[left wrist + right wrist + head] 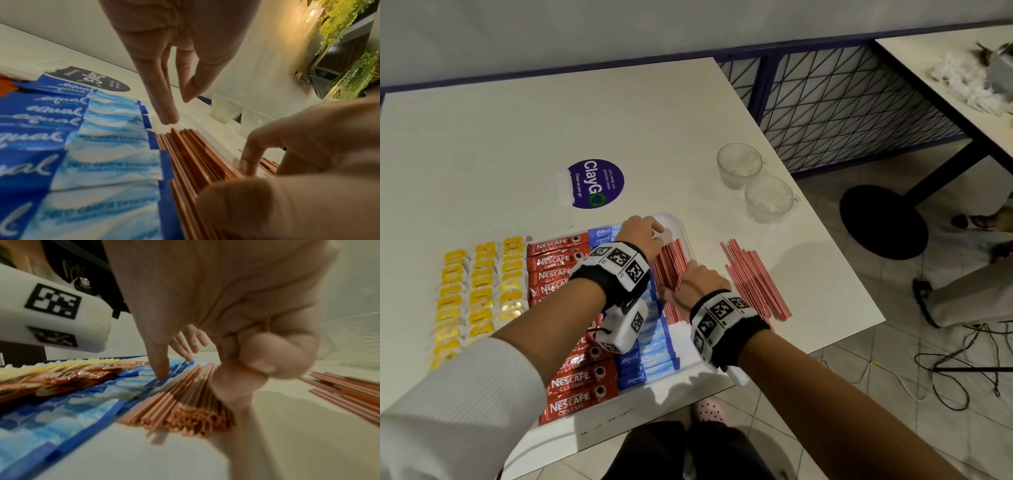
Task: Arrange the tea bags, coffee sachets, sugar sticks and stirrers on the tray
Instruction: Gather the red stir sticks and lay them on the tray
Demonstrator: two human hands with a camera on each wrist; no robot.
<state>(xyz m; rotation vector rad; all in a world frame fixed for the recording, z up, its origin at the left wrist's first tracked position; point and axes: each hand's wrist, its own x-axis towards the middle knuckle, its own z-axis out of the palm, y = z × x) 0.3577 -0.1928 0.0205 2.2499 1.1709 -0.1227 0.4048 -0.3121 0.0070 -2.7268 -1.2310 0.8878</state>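
Observation:
A white tray (678, 224) holds a row of red Nescafe coffee sachets (554, 260), blue Equal sugar sticks (654, 346) and a bundle of red stirrers (671, 267). Yellow tea bags (479, 287) lie in rows just left of the sachets, apparently on the table beside the tray. My left hand (650, 233) has straight fingers, and its fingertips (170, 120) touch the tray at the far end of the stirrers (191, 154). My right hand (698, 277) grips the bundle (185, 402) nearer to me, thumb on the left flank and curled fingers on the right.
More loose stirrers (756, 281) lie on the table right of the tray. Two glass cups (739, 164) stand at the back right near the table edge. A purple ClayGo sticker (595, 183) is behind the tray. Cables and another person's feet are on the floor at right.

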